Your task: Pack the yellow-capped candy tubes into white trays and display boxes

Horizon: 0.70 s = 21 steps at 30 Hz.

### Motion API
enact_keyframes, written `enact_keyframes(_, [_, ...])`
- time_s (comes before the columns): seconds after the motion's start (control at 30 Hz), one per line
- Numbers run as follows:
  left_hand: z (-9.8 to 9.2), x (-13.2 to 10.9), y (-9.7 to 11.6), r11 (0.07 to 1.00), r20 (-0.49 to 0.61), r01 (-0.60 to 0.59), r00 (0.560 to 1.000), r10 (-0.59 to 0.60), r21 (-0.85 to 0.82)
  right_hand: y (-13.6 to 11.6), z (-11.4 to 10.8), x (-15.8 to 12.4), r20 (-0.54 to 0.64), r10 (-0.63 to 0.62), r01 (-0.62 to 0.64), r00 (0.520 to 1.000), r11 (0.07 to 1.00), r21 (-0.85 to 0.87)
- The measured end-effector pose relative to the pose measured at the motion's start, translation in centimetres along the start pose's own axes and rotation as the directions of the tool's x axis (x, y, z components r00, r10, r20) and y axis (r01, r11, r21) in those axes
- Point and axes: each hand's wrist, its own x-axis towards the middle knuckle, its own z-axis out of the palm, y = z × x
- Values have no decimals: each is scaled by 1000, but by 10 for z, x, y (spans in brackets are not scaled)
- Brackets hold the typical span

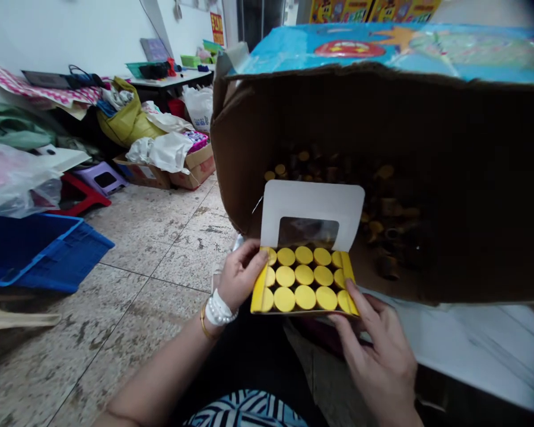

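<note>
Between my two hands is a small yellow carton with its white lid standing up at the back, a window cut in it. Rows of round yellow caps fill the carton. My left hand grips the carton's left end, thumb on the top edge. At the right end, my right hand holds the front corner between thumb and fingers. Just behind stands a large cardboard box on its side, its opening facing me. Inside it lie many loose small yellow-capped pieces, partly lost in shadow.
A white tabletop supports the big box. On the floor to the left are a blue crate, a purple stool, a red stool and a cardboard box with bags. Printed yellow boxes stand at the back.
</note>
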Motion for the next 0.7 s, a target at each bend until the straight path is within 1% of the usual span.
enact_keyframes(0.07, [3,-21,4,1000,-11,-9,1000,9,9,15,-5,9,45,-18,15,999,998,60])
enact_keyframes(0.13, [6,-36,7,999,-58,-43,997,44,17,30,-9,20,84,-55,45,995,992,116])
enact_keyframes(0.2, [11,-43,5,995,-147,-88,985,93,37,41,-11,28,115,-103,82,988,982,168])
enact_keyframes(0.27, [18,-44,1,986,-233,-137,960,155,92,47,-9,32,119,-127,101,985,973,208])
enact_keyframes(0.33, [26,-44,-7,963,-306,-209,918,253,169,49,-4,34,94,-120,96,988,969,229])
enact_keyframes(0.4, [34,-46,-15,926,-364,-298,857,366,230,47,5,39,59,-117,98,991,962,256])
enact_keyframes(0.47, [41,-51,-20,893,-397,-367,803,445,260,43,17,49,52,-136,114,989,945,306])
enact_keyframes(0.5, [44,-54,-21,880,-406,-388,783,472,274,41,22,57,65,-148,118,987,936,332])
enact_keyframes(0.57, [47,-57,-19,857,-405,-404,760,509,319,38,31,72,129,-158,100,979,923,371])
enact_keyframes(0.63, [46,-57,-14,820,-357,-414,754,552,396,38,36,84,211,-134,42,968,918,394])
enact_keyframes(0.7, [42,-54,-8,769,-272,-440,755,596,464,41,35,89,302,-113,-31,947,901,433])
